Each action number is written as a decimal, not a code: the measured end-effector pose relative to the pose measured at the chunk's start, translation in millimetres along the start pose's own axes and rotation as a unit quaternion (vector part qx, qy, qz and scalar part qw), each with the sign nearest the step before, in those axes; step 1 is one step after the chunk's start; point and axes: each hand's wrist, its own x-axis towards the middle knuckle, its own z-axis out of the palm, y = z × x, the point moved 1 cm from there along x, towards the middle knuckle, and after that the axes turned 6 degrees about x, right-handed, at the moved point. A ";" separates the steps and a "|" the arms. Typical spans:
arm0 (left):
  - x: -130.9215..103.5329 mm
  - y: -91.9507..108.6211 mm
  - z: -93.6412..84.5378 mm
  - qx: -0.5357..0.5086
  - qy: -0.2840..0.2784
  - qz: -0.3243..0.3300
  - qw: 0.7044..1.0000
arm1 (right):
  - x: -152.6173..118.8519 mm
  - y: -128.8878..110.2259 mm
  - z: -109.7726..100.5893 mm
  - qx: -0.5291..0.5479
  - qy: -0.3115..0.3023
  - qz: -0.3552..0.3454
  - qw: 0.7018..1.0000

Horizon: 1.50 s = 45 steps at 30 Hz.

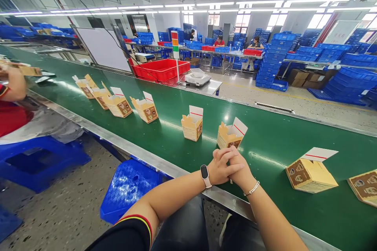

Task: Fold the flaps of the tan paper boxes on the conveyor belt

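My left hand [218,169], with a smart band on its wrist, and my right hand [240,168], with a bracelet, are clasped together over the near edge of the green conveyor belt [165,145]. Their fingers are folded over each other, and the palms are hidden. Just beyond them stands a small tan and brown carton [229,137], its top open and a white flap with a red line raised. My fingers overlap its lower edge in view; whether they touch it I cannot tell. Another open carton [192,127] stands to its left. To the right is a carton [311,174] with its white flap up.
Several open cartons [145,109] stand farther left on the belt; another carton [363,188] is at the right edge. A co-worker's arm [16,82] holds a carton at far left. Beyond the belt are a red bin [160,71] and a scale [198,78]. A blue stool [129,188] is beside me.
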 end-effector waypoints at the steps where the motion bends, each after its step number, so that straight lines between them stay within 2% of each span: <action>1: 2.2 1.1 -1.5 0.005 0.013 -0.006 1.000 | -0.7 -5.9 -4.8 -0.029 -0.008 -0.021 0.999; 4: 9.7 -2.8 -8.9 0.020 0.059 -0.083 0.995 | -6.6 -20.8 -24.2 -0.114 0.008 -0.066 0.991; 7: 16.1 -22.1 -17.5 0.010 0.066 -0.228 0.971 | -14.2 -24.2 -46.2 -0.142 0.104 -0.047 0.983; 9: 19.9 -39.6 -20.8 -0.041 0.053 -0.309 0.949 | -17.8 -18.7 -56.4 -0.157 0.153 -0.030 0.975; 13: 29.3 -64.7 -18.4 -0.168 0.035 -0.421 0.891 | -19.4 2.5 -62.2 -0.188 0.144 -0.022 0.971; 18: 46.2 -67.9 -2.5 -0.252 0.023 -0.482 0.839 | -17.0 25.6 -58.8 -0.250 0.159 -0.025 0.955; 20: 51.9 -68.7 8.0 -0.271 0.013 -0.492 0.827 | -15.9 34.2 -57.6 -0.256 0.166 -0.004 0.952; 22: 55.9 -70.4 20.2 -0.304 -0.026 -0.473 0.827 | -14.9 43.6 -57.8 -0.248 0.167 0.016 0.954; 25: 57.9 -70.4 36.7 -0.348 -0.130 -0.377 0.849 | -13.7 57.4 -62.1 -0.209 0.155 0.009 0.965; 28: 58.3 -63.3 45.0 -0.314 -0.200 -0.276 0.886 | -13.3 65.6 -70.9 -0.132 0.146 -0.015 0.980; 31: 63.0 -49.4 49.1 -0.258 -0.230 -0.237 0.908 | -13.0 65.8 -78.7 -0.036 0.156 0.017 0.987; 34: 72.6 -33.3 55.9 -0.255 -0.201 -0.290 0.900 | -11.5 59.6 -80.3 0.039 0.200 0.085 0.975; 36: 79.5 -24.7 61.4 -0.287 -0.137 -0.387 0.865 | -10.0 55.2 -79.3 0.075 0.274 0.148 0.947; 37: 82.5 -21.7 63.9 -0.310 -0.107 -0.450 0.831 | -9.5 53.8 -78.8 0.099 0.319 0.194 0.922; 39: 87.7 -18.4 67.9 -0.354 -0.084 -0.567 0.739 | -8.6 53.1 -78.7 0.149 0.389 0.293 0.861; 41: 92.8 -18.1 70.4 -0.391 -0.120 -0.632 0.658 | -7.1 54.0 -80.8 0.194 0.405 0.367 0.814; 42: 95.4 -18.7 71.4 -0.405 -0.148 -0.643 0.633 | -6.1 54.5 -82.8 0.210 0.397 0.388 0.805; 45: 102.7 -20.0 75.3 -0.423 -0.202 -0.645 0.604 | -2.9 54.1 -90.9 0.245 0.363 0.427 0.791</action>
